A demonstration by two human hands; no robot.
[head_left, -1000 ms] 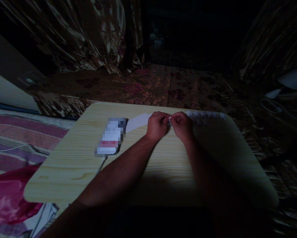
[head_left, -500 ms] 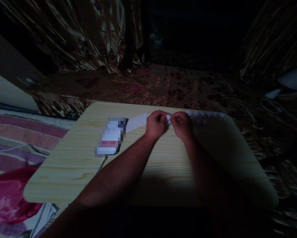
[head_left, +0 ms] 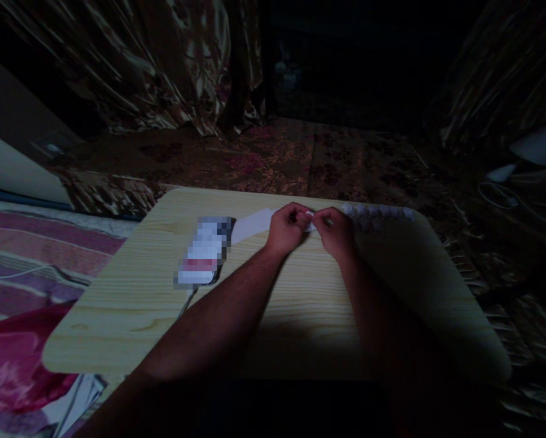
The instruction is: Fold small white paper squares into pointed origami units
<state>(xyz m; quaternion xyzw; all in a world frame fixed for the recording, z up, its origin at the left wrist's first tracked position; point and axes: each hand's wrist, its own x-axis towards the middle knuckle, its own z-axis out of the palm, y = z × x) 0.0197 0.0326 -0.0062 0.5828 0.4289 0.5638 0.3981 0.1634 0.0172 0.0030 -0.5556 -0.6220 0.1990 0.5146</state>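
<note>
Near the far edge of the wooden table [head_left: 309, 292], my left hand [head_left: 286, 228] and my right hand [head_left: 336, 228] meet around a small piece of white paper [head_left: 310, 225]. Both are closed, pinching it between thumb and fingers, and they hide most of it. Just left of my left hand lies a flat sheet of white paper [head_left: 252, 225]. Beyond my right hand, several small folded white paper pieces [head_left: 377, 212] sit in rows along the table's far right; the nearer ones are in shadow.
A phone [head_left: 204, 249] with a blurred screen lies on the table's left, a cable [head_left: 187, 302] running from its lower end. Striped bedding [head_left: 49, 243] and a pink cloth [head_left: 21, 359] are at the left. Patterned curtains [head_left: 185, 61] hang behind. A white lamp-like object [head_left: 542, 143] stands far right.
The fingers of my right hand have shifted slightly closer to my left over the small paper, so less of it shows. Everything else stays in place.
</note>
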